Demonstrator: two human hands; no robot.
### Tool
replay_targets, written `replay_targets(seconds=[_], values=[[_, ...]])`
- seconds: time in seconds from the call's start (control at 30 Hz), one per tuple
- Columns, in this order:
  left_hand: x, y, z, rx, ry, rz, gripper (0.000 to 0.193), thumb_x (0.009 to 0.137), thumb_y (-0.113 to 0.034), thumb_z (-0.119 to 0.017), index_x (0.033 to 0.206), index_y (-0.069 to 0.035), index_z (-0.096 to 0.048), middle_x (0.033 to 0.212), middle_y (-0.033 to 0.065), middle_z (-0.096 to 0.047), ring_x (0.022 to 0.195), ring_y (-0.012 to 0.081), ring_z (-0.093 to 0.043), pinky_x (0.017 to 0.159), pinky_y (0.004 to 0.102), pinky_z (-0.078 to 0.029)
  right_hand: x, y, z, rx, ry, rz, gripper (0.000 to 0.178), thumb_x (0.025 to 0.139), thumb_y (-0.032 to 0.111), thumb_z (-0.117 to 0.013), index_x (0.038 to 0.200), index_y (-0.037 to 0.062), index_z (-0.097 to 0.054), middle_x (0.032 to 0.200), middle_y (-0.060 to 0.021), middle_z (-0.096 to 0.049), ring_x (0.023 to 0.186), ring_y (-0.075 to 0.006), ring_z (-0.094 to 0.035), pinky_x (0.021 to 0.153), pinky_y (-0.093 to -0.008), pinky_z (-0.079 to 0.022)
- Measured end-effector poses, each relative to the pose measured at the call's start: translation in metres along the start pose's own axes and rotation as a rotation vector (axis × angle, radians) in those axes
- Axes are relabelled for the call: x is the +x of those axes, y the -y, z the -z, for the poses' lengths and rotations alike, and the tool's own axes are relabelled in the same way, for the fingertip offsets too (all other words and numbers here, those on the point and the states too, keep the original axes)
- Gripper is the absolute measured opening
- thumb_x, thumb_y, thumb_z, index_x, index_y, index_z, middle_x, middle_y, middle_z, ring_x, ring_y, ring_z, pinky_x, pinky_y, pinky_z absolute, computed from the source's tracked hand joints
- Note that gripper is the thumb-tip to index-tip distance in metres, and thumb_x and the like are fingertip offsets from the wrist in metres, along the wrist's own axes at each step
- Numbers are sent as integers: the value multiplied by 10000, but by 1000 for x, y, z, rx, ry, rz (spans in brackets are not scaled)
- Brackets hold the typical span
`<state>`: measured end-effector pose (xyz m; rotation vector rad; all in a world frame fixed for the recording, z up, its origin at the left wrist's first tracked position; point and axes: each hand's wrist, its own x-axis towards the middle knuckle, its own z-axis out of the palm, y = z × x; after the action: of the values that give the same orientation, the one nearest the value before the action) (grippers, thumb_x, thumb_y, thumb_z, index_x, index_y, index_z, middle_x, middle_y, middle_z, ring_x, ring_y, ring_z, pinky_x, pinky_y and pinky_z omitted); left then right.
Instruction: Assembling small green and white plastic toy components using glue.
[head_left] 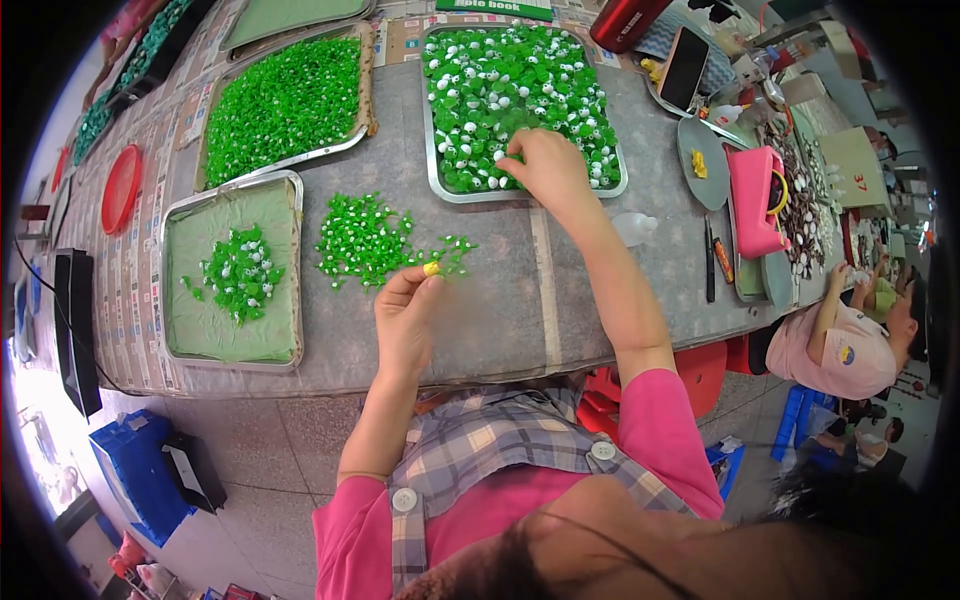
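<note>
My left hand [405, 315] pinches a small yellow piece [431, 268] between thumb and fingertips, just below a loose pile of green and white pieces [365, 238] on the grey table. My right hand [545, 165] reaches into the near edge of a metal tray [432, 165] heaped with green and white pieces [510, 85], its fingertips closed on one of them. Whether the piece is lifted I cannot tell.
A tray [295, 235] at the left holds a small green pile [238, 275]; another [365, 100] behind it is full of green pieces. A red lid [120, 188] lies far left. A phone [683, 68], pink tool [752, 200] and trays stand right, where another person [840, 345] sits.
</note>
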<state>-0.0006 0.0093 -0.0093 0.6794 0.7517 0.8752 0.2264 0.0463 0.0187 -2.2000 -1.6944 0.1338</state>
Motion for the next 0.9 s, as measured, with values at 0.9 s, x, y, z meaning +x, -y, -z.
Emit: replay_targets(seconds=[0.9], values=[[-7,0,-24,253,79,-75,76,729,-28,-558,788,20,-557,733,63,-582,645,106,-551,593,205,-444,-121,57,9,1243,110,-215,180,716,37,-576,894,15,-581,812,-62,-600,744,-106,-565,641,-202,-443]])
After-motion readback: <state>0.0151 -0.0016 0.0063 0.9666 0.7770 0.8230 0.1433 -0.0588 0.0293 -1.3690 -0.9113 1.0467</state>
